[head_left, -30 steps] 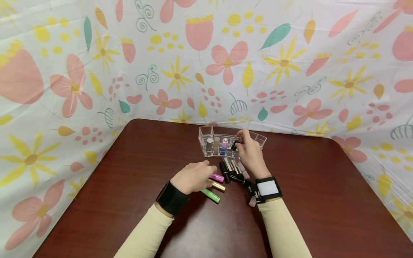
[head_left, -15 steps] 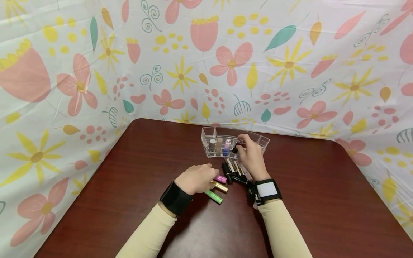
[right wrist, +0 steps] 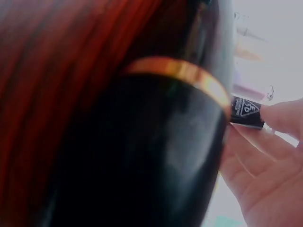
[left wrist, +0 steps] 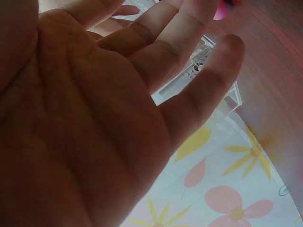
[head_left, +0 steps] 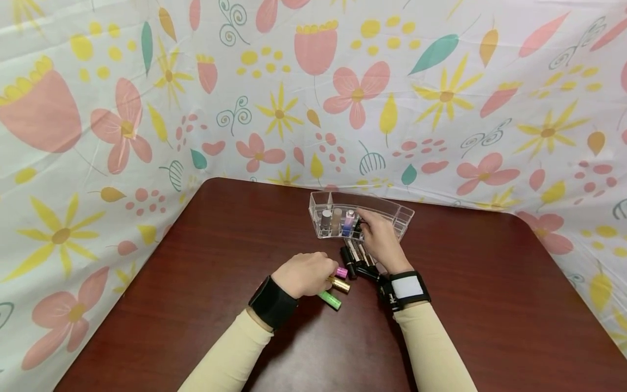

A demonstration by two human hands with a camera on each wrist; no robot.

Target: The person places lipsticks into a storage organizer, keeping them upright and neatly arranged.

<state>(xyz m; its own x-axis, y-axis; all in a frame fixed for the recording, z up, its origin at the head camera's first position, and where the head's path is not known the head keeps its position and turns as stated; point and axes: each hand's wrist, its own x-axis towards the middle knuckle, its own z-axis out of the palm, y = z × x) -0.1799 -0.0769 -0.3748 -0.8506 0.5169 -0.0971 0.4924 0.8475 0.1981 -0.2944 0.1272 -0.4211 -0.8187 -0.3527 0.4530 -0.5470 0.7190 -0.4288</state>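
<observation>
1. The black tube point(right wrist: 247, 112) was pinched by the right hand point(head_left: 382, 239) at the clear organizer point(head_left: 372, 204), beside the purple-blue tube point(head_left: 348, 224): straight, gentle seating seemed called for!
2. The left hand point(head_left: 305, 273), loosely extended near the pink tube point(head_left: 342, 272), was best held steady.

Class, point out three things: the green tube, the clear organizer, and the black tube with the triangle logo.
Green tube point(head_left: 330, 300): head view, middle of its visible length.
Clear organizer point(head_left: 362, 201): head view, on its back wall.
Black tube with the triangle logo point(right wrist: 246, 112): right wrist view, its logo side.
</observation>
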